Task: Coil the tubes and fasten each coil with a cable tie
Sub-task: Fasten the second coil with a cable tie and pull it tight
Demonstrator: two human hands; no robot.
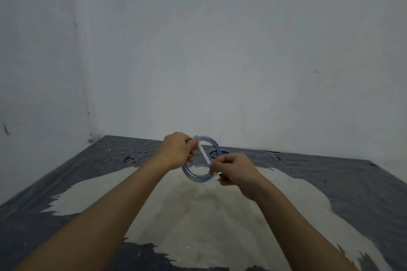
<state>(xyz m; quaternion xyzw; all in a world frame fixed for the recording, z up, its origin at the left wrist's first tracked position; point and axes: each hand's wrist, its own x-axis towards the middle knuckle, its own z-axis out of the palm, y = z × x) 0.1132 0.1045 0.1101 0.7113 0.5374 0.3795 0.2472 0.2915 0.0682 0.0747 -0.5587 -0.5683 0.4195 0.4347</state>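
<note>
Right fingers: my right hand [235, 169] pinches the white cable tie [205, 155].
Left fingers: my left hand [178, 149] squeezes the tube coil [199, 179], up off the table [352, 182].
Do well: pull slowly, keep loops together.
Far: another blue coil [224, 152] lies behind.

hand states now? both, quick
Left hand: closed, gripping the coiled tube at its top.
Right hand: closed, pinching the white cable tie.

Two bare forearms reach in from the lower edge, with no sleeves, gloves, watch or rings to be seen on them. The left hand [177, 149] and right hand [236, 171] are bare, with short nails.
</note>
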